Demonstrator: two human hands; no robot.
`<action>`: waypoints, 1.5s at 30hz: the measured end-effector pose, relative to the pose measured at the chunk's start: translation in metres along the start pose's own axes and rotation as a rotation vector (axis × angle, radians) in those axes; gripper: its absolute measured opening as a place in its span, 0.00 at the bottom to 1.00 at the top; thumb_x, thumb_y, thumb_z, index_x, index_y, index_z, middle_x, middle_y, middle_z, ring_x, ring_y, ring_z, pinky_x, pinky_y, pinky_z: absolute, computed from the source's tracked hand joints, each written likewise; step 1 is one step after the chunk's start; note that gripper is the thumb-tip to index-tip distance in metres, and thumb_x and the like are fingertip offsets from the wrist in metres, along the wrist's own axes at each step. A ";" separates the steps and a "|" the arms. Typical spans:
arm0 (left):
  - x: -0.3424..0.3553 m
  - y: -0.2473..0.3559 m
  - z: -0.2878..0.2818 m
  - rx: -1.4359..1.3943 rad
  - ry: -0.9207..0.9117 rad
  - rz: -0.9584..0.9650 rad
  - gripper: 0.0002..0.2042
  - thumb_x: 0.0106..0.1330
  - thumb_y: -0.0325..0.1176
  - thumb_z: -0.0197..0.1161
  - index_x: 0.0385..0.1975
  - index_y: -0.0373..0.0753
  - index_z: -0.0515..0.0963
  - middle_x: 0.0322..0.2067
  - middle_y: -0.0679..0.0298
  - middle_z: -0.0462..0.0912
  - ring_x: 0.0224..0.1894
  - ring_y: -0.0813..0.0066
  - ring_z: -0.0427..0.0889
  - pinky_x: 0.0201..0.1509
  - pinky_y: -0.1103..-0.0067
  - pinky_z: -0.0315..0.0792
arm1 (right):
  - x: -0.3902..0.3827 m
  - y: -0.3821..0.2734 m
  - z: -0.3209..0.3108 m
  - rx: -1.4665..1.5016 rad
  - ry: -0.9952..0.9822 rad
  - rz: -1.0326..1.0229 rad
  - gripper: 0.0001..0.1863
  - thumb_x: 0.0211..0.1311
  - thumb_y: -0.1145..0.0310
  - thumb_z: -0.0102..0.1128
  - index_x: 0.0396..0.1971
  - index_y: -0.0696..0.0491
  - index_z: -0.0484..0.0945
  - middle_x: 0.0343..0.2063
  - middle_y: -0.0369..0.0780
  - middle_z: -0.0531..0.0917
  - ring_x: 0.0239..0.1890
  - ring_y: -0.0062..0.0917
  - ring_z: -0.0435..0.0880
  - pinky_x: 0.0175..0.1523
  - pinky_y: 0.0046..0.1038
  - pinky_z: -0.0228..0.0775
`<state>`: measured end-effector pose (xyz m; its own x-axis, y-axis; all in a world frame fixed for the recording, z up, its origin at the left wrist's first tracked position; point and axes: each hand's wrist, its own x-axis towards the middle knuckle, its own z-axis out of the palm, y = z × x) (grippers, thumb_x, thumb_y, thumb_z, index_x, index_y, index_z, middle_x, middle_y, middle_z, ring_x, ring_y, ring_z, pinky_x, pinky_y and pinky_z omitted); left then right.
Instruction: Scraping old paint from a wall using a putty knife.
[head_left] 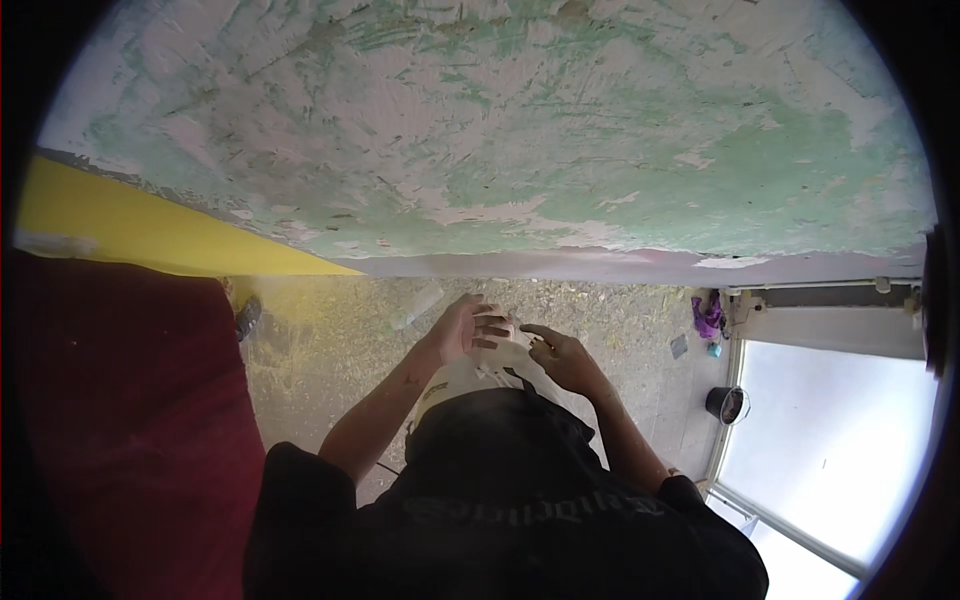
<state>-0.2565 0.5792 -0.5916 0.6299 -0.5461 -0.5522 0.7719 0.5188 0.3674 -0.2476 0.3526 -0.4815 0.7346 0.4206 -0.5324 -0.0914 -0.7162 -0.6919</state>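
A pale, cream-coloured object (478, 375), possibly a bucket or a folded sheet, is seen held against the front of the body, above the black garment (500, 500); its exact kind cannot be told. Its upper edge is touched by both hands.

The left hand (465, 325) is laid at the top left of the pale object, palm turned inward, fingers (492, 322) extended and slightly spread. Its grip is observed as wide; nothing is seen clasped in it.

The right hand (562, 358) is placed just beside the left, at the top right of the object, fingers half curled with the tips resting on the pale surface. Whether anything is pinched there cannot be told.

Background: a scraped wall (500, 130) with green and white patches is noted ahead; a yellow surface (130, 225) and a dark red surface (120, 420) at left. On the speckled floor (340, 340), a dark pot (727, 404) and a purple item (708, 317) are recorded near a bright window frame (735, 400) at right, well apart from the hands.
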 end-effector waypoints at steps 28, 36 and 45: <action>0.002 0.086 0.014 0.907 0.131 0.000 0.12 0.71 0.38 0.48 0.43 0.37 0.73 0.39 0.60 0.80 0.39 0.73 0.81 0.39 0.77 0.75 | 0.095 0.028 0.029 1.775 0.763 0.345 0.24 0.67 0.67 0.43 0.63 0.44 0.60 0.32 0.34 0.70 0.26 0.20 0.71 0.28 0.22 0.67; -0.027 0.135 -0.030 1.122 -0.142 -0.111 0.13 0.72 0.40 0.48 0.43 0.38 0.73 0.40 0.62 0.80 0.39 0.75 0.79 0.41 0.79 0.72 | 0.149 -0.058 0.066 1.628 1.167 0.270 0.27 0.69 0.65 0.42 0.67 0.43 0.57 0.29 0.33 0.70 0.21 0.16 0.66 0.20 0.21 0.61; -0.040 0.136 -0.051 1.183 -0.230 -0.206 0.12 0.73 0.39 0.47 0.42 0.38 0.73 0.39 0.62 0.80 0.39 0.75 0.80 0.42 0.80 0.73 | 0.183 -0.026 0.066 1.280 1.371 0.385 0.26 0.66 0.65 0.38 0.65 0.43 0.64 0.19 0.38 0.75 0.16 0.23 0.70 0.20 0.28 0.67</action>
<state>-0.1809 0.7054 -0.5578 0.3950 -0.7131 -0.5792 0.3851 -0.4439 0.8091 -0.1552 0.4851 -0.5938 0.4477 -0.7597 -0.4716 -0.2534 0.3980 -0.8817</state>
